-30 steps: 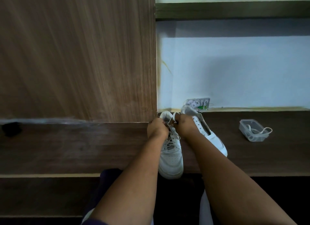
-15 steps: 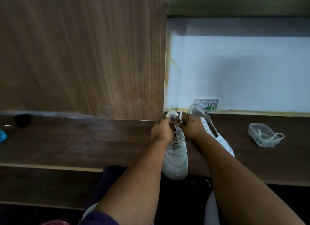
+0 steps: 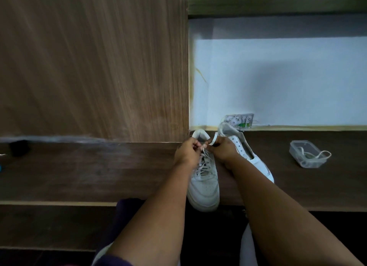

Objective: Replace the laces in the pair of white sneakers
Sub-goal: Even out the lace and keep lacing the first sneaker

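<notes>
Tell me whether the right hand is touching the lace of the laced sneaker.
Touching. The head view shows the right hand pinching the white lace, which loops up out of its fingers above the laced sneaker.

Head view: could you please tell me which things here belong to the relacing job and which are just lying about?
Job: laced sneaker; unlaced sneaker; lace ends held by left hand and right hand; plastic tub with a lace.
Lying about: wall socket; black object.

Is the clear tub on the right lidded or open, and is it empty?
Open and not empty. The tub shows no lid, and a white lace lies in it with a loop hanging over its right rim.
</notes>
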A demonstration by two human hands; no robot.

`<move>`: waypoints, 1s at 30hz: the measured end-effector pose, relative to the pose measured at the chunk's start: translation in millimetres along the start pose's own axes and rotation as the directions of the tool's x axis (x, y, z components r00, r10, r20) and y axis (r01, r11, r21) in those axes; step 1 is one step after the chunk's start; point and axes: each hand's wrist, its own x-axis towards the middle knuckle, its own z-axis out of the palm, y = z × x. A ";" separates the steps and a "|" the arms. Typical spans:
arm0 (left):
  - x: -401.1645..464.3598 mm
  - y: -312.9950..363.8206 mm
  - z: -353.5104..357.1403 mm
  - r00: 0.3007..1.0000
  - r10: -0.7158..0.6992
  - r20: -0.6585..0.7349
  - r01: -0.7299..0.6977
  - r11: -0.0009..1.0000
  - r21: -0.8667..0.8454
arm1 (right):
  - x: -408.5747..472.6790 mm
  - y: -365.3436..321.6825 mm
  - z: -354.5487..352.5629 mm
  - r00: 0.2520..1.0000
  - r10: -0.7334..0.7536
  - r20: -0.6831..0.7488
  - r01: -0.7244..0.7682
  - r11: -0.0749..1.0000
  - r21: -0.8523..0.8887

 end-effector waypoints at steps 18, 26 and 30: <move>-11.1 15.5 -82.1 0.844 -0.211 0.493 0.013 0.927 0.374 | 6.2 -6.9 -2.8 0.928 0.281 0.242 -0.369 0.630 0.683; 6.7 11.5 -50.5 0.901 -0.162 0.401 -0.001 0.926 0.378 | 6.4 4.8 -1.7 0.997 0.055 0.059 -0.075 0.900 0.429; 12.7 15.7 -32.6 0.990 -0.023 0.137 -0.012 0.968 0.251 | 3.1 3.5 0.3 0.999 0.013 -0.038 -0.003 0.969 0.246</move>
